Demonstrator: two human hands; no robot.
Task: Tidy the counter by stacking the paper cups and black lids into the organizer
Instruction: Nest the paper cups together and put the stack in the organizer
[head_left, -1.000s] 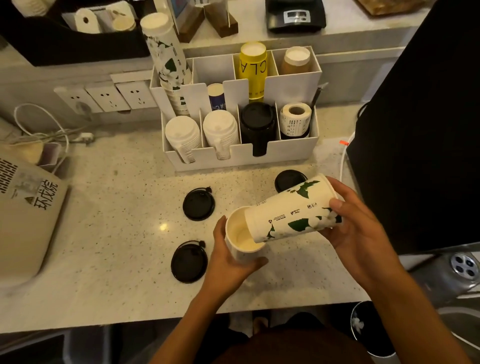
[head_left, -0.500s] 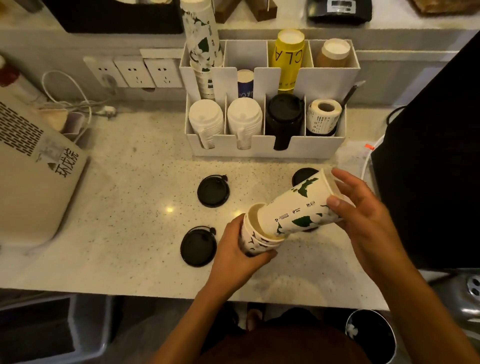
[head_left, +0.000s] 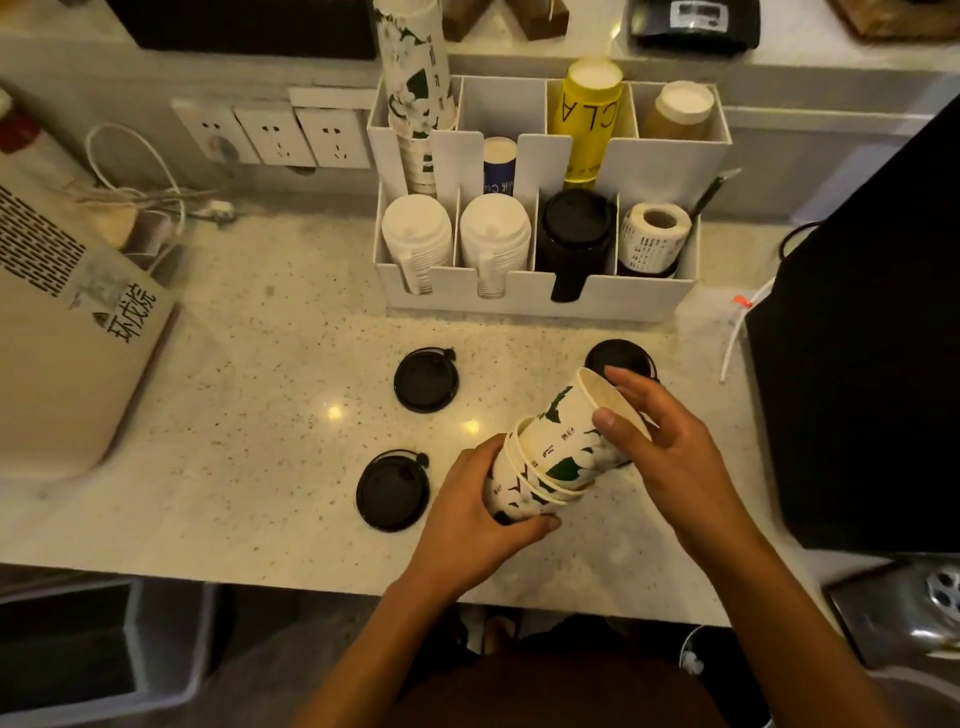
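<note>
Nesting step: my left hand (head_left: 467, 512) grip is wrapped round the cup stack (head_left: 524, 493), right hand (head_left: 670, 457) fingers closed on the top cup (head_left: 566, 436), in front of the organizer (head_left: 535, 296). Next: seat it, then lift the stack to the organizer's back-left slot w/ the tall cups.

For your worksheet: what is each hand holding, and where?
Left hand grips the nested paper cups by their lower side; right hand holds the top cup near its base.
</note>
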